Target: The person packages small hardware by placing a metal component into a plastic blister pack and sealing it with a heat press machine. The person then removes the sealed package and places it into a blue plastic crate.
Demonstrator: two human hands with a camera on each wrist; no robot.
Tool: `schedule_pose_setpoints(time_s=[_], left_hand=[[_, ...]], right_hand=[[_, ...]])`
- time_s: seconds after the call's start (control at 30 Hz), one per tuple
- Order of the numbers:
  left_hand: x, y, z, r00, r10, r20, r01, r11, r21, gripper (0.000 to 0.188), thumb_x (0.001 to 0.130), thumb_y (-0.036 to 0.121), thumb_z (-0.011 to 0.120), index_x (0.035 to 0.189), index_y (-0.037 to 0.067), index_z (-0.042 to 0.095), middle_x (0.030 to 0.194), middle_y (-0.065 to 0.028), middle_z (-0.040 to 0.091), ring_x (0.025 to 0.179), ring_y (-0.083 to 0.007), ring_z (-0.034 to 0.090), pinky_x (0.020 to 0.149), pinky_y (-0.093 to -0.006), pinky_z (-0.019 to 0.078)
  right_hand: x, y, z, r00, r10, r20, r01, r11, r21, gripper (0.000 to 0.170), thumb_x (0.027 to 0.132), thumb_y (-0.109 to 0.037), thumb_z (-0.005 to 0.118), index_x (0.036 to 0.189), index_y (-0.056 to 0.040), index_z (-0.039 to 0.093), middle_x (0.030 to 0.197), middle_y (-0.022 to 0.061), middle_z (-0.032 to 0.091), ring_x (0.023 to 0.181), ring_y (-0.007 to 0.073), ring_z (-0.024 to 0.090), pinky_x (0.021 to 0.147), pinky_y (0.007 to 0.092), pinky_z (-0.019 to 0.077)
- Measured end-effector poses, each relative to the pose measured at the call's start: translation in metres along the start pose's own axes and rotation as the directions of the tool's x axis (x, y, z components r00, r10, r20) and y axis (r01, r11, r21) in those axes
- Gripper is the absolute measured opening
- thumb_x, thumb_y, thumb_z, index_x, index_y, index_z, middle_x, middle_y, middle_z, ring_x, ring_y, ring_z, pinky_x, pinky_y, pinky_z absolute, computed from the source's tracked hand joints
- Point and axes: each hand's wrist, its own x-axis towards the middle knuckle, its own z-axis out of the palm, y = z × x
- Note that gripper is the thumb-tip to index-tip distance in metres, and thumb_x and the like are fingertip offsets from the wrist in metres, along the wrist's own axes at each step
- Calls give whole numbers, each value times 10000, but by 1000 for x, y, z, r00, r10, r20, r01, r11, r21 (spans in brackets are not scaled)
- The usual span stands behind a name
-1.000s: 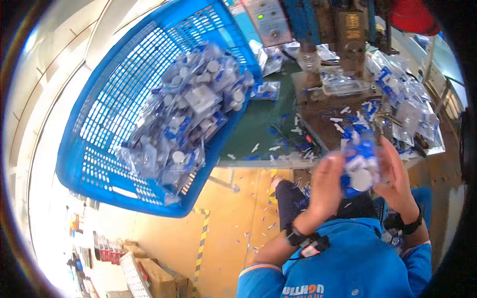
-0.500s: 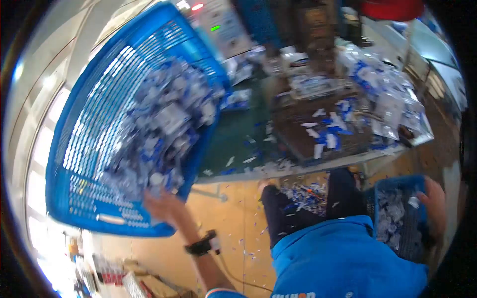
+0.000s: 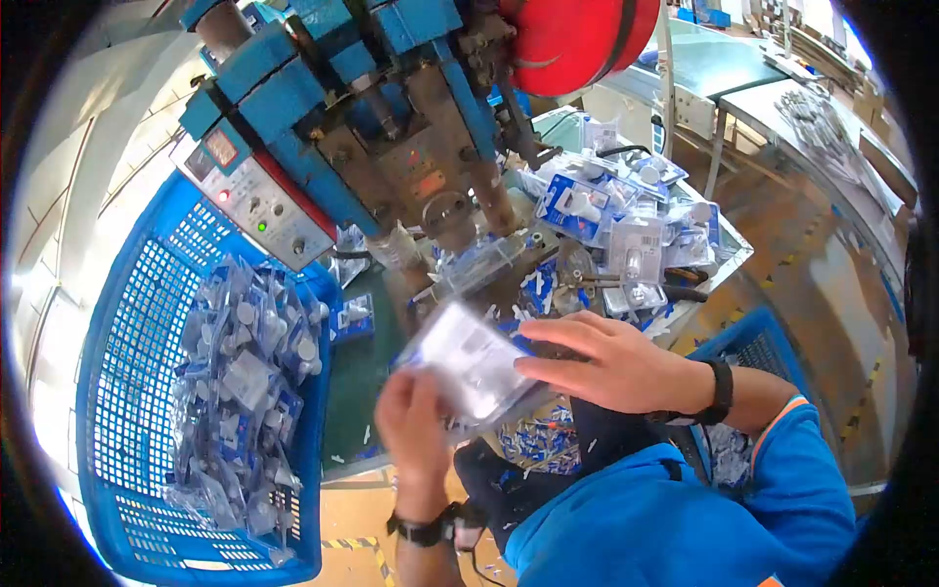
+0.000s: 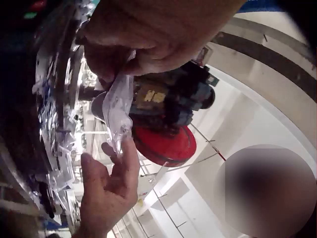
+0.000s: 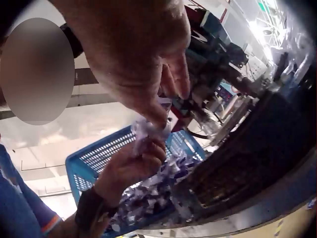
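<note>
A clear plastic blister pack (image 3: 468, 357) with a white and blue card, slightly blurred, is held between both hands in front of the press. My left hand (image 3: 413, 421) pinches its lower left edge. At the opposite edge my right hand (image 3: 626, 370) grips it between thumb and fingers. In the left wrist view the pack (image 4: 119, 111) is seen edge-on between the two hands. The right wrist view shows the left hand (image 5: 131, 166) below, its fingers curled at the pack.
A blue basket (image 3: 108, 421) of similar packs stands at the left. The blue press (image 3: 421, 147) with a red wheel (image 3: 582, 44) rises behind the hands. Packs (image 3: 626, 215) lie piled on the table's right. Scraps (image 3: 533, 445) and another blue basket (image 3: 763, 342) are lower down.
A pack was in both hands; half a second ago the left hand was at the left basket and the right at the lower right basket. Now both hold a pack before the press. The head view has shifted.
</note>
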Motion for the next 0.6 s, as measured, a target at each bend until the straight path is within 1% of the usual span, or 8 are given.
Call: schedule_pose_setpoints(time_s=[0.2, 0.23, 0.3, 0.33, 0.43, 0.47, 0.57, 0.6], left_hand=[[47, -23, 38, 971, -25, 239, 63, 986, -152, 238, 956, 145, 585, 1103, -34, 641, 882, -18, 663, 710, -97, 585, 626, -218, 460], [47, -23, 41, 981, 127, 143, -124, 992, -32, 259, 958, 142, 580, 1138, -39, 628, 945, -36, 661, 762, -107, 594, 649, -229, 473], [41, -23, 42, 892, 452, 15, -441, 862, 252, 309, 962, 137, 569, 1207, -48, 601, 1070, -72, 658, 868, -127, 612, 694, -251, 498], [36, -21, 37, 882, 465, 71, -458, 814, 357, 346, 930, 119, 584, 1244, -28, 584, 1244, -119, 600, 1051, -221, 601, 829, -338, 509], [30, -27, 33, 664, 656, 360, -728, 457, 510, 450, 783, 70, 727, 1218, 27, 615, 1293, -167, 569, 1138, -351, 569, 951, -424, 461], [31, -30, 35, 655, 638, 404, -750, 483, 452, 477, 729, 86, 776, 1180, 30, 633, 1323, -163, 560, 1255, -401, 503, 1020, -459, 404], [40, -36, 36, 567, 652, 504, -791, 262, 552, 437, 743, 102, 773, 1151, 5, 649, 1320, -164, 571, 1268, -401, 499, 1024, -458, 402], [43, -37, 38, 604, 636, 481, -756, 264, 599, 401, 736, 86, 784, 1115, 20, 669, 1321, -155, 576, 1277, -396, 500, 1004, -454, 422]], right_hand=[[-6, 42, 7, 998, -47, -44, 41, 990, -134, 221, 773, -115, 669, 986, -56, 685, 1141, 68, 585, 944, 227, 618, 748, 334, 555], [-4, 48, 10, 998, -38, -57, 29, 989, -142, 210, 777, -111, 664, 980, -59, 683, 1133, 60, 588, 944, 223, 619, 748, 335, 556], [-5, 57, 18, 998, 28, -56, -34, 993, -116, 205, 757, -103, 661, 958, -66, 684, 1108, 34, 603, 962, 214, 623, 774, 332, 555], [-6, 60, 23, 997, 51, -50, -57, 993, -108, 208, 750, -103, 662, 954, -69, 685, 1101, 30, 607, 966, 215, 624, 781, 333, 554], [-5, 66, 35, 995, 83, -60, -90, 990, -113, 216, 735, -105, 661, 948, -77, 690, 1075, 27, 625, 975, 224, 625, 801, 337, 553], [-4, 67, 39, 994, 87, -66, -95, 989, -117, 219, 732, -106, 660, 947, -80, 691, 1066, 28, 632, 977, 228, 626, 807, 339, 552], [4, 70, 40, 992, 79, -100, -89, 991, -96, 214, 734, -100, 659, 944, -85, 694, 1051, 32, 648, 996, 239, 631, 818, 343, 552], [5, 70, 41, 993, 86, -84, -94, 990, -103, 217, 732, -101, 661, 945, -83, 694, 1049, 34, 650, 1010, 243, 631, 824, 345, 553]])
